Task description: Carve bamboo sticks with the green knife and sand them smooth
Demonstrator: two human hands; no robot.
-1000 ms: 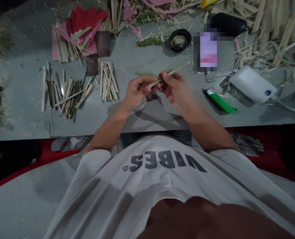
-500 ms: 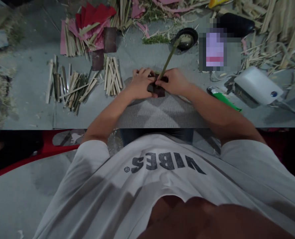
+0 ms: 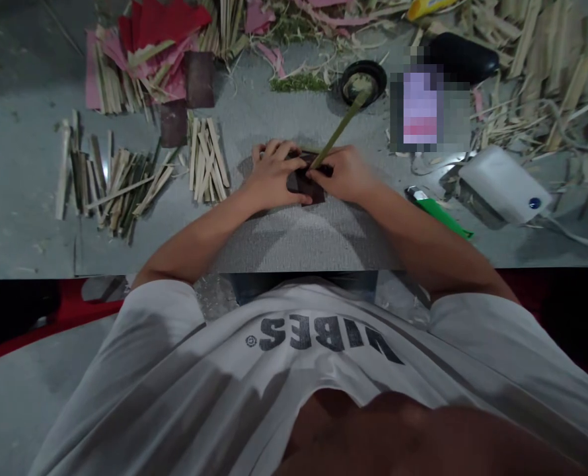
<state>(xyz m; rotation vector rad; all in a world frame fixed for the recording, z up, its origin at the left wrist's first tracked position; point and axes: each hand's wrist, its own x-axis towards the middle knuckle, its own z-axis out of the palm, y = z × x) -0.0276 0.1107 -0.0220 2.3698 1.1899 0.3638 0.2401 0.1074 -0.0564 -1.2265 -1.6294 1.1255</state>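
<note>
My left hand (image 3: 274,175) lies with its fingers spread on the table, its thumb and index finger pressing a small dark brown sheet (image 3: 316,192) that looks like sandpaper. Pinched in my right hand (image 3: 346,173) is a long greenish bamboo strip (image 3: 341,132). The strip's lower end meets the brown sheet between my hands; its exact contact is partly hidden by my fingers. The upper end slants away over a round black dish (image 3: 382,78). Short pale sticks (image 3: 207,158) lie to the left of my left hand.
More split sticks (image 3: 120,188) and two brown sheets (image 3: 201,79) lie at left, near red paper (image 3: 160,26). At right are a green-handled cutter (image 3: 440,215), a white box with a cable (image 3: 505,182), a blurred-out item (image 3: 420,106) and a black object (image 3: 465,56). Shavings cover the back.
The whole view has shifted slightly. My left fingers look a little more spread over the brown sheet. My right hand keeps its pinch on the bamboo strip at nearly the same spot.
</note>
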